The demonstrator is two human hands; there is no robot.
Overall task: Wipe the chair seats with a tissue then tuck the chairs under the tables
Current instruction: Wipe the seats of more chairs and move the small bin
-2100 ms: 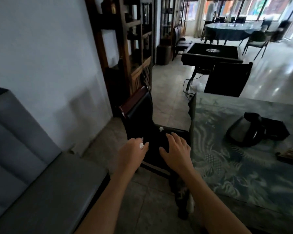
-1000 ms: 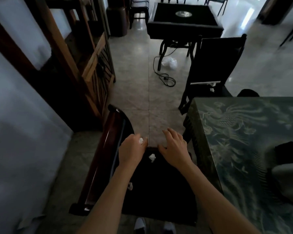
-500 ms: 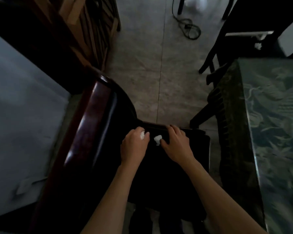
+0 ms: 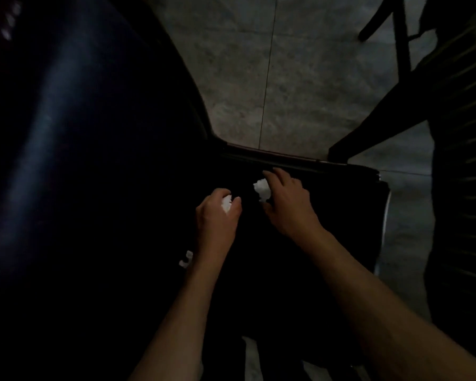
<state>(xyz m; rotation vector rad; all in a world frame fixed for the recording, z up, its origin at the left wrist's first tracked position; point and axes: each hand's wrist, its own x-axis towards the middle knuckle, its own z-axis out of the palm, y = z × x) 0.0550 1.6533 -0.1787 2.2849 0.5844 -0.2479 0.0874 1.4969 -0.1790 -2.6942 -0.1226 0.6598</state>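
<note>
The chair seat (image 4: 300, 243) fills the lower middle of the view, with the chair back (image 4: 80, 133) rising along its left side. Both hands are over the far part of the seat, the left hand (image 4: 217, 215) just left of the right hand (image 4: 286, 204). A wad of tissue (image 4: 227, 204) sits in the left hand; a second tissue wad (image 4: 262, 189) lies under the right hand's fingers (image 4: 275, 174), near the seat's far edge. A small tissue scrap (image 4: 186, 259) lies on the seat left of the left wrist. Beyond the seat is tiled floor (image 4: 286, 78). The bench (image 4: 462, 188) stands along the right, beside the seat.
</note>
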